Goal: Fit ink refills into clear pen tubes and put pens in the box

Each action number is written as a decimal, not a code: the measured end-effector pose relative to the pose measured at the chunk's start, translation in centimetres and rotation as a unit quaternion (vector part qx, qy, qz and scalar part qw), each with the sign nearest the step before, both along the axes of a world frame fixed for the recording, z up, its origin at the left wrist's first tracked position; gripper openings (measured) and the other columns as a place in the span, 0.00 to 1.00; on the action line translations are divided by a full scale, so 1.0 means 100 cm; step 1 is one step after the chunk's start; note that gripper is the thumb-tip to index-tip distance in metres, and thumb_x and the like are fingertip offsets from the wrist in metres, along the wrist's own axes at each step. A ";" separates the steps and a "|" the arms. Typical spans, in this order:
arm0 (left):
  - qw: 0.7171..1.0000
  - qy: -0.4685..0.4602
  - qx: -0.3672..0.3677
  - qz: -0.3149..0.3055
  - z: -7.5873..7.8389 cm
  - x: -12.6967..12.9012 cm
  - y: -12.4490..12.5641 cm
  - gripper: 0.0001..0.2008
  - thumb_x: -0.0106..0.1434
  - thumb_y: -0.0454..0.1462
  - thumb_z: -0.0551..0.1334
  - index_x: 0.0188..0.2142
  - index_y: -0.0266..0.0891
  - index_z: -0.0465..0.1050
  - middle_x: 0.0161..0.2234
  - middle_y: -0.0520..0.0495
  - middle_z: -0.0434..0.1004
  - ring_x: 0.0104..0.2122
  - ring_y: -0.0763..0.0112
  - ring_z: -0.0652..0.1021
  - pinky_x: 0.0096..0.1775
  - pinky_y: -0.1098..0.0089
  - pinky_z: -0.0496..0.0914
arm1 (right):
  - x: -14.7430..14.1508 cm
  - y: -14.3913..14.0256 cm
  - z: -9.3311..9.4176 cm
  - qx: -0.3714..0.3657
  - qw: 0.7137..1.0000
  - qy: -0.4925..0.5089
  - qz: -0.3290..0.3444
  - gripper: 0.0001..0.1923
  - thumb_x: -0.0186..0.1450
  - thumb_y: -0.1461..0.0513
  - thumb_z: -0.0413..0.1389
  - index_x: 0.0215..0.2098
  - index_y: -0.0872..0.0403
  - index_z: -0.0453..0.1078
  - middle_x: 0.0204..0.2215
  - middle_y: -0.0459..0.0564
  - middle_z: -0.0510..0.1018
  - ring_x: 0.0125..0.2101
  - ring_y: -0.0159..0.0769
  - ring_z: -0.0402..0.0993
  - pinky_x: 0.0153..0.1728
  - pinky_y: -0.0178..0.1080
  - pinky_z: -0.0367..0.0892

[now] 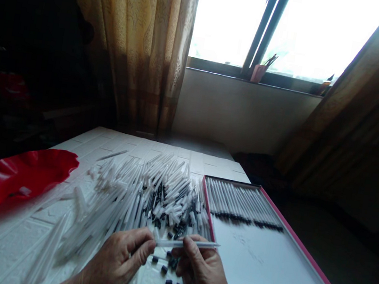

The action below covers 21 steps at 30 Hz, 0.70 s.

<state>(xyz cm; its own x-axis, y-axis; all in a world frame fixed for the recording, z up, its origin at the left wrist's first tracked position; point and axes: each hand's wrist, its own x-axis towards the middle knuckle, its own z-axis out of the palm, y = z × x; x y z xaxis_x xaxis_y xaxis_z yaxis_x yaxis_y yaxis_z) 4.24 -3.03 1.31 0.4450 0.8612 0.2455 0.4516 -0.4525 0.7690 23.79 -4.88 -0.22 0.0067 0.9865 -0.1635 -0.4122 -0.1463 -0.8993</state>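
Note:
Between my two hands lies a slim, translucent white pen (pixel 170 243), held nearly level. My left hand (pixel 124 258) is closed, with thumb and forefinger at the pen's left end. My right hand (pixel 204 270) pinches the pen further along, and its pointed tip sticks out to the right. Small black end plugs (pixel 164 269) lie on the table below and between the hands. Just beyond is a heap of clear pen caps (pixel 167 205), mixed with pale tubes and dark-tipped refills. What the left fingertips cover is hidden.
A shallow pink-edged box (pixel 277 269) on the right holds a row of pens (pixel 244 202) with black ends. On the left sits a red wavy-rimmed tray (pixel 21 174). Loose clear tubes (pixel 99 219) spread over the white brick-patterned tabletop (pixel 86 141). A window and curtains stand behind.

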 end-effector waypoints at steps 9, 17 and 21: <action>1.000 0.008 0.024 0.003 0.000 -0.001 0.001 0.12 0.70 0.43 0.54 0.34 0.42 0.71 0.25 0.54 0.72 0.25 0.72 0.73 0.29 0.76 0.65 | 0.000 0.001 0.001 -0.003 1.000 -0.007 -0.007 0.27 0.52 0.43 0.68 0.27 0.57 0.70 0.20 0.47 0.78 0.14 0.24 0.67 0.13 0.25 0.50; 0.999 -0.003 -0.036 -0.008 -0.003 -0.004 0.002 0.24 0.73 0.50 0.48 0.26 0.41 0.67 0.20 0.56 0.65 0.21 0.74 0.69 0.25 0.76 0.61 | 0.000 -0.002 0.001 0.000 1.000 -0.004 0.000 0.27 0.52 0.43 0.68 0.27 0.57 0.70 0.20 0.47 0.79 0.14 0.24 0.67 0.13 0.24 0.50; 0.999 -0.008 -0.030 -0.010 -0.006 -0.003 0.002 0.23 0.73 0.49 0.49 0.26 0.40 0.66 0.20 0.56 0.64 0.21 0.74 0.68 0.24 0.76 0.60 | -0.001 0.000 -0.001 0.003 1.000 -0.007 0.006 0.27 0.53 0.43 0.68 0.27 0.57 0.70 0.21 0.49 0.81 0.14 0.24 0.68 0.13 0.24 0.51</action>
<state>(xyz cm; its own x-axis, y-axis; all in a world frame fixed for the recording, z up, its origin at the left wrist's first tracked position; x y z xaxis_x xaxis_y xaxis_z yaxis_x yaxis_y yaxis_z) 3.90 -2.79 0.74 0.4592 0.8652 0.2013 0.4302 -0.4149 0.8018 23.71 -4.93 -0.29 -0.0018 0.9876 -0.1572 -0.3973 -0.1450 -0.9062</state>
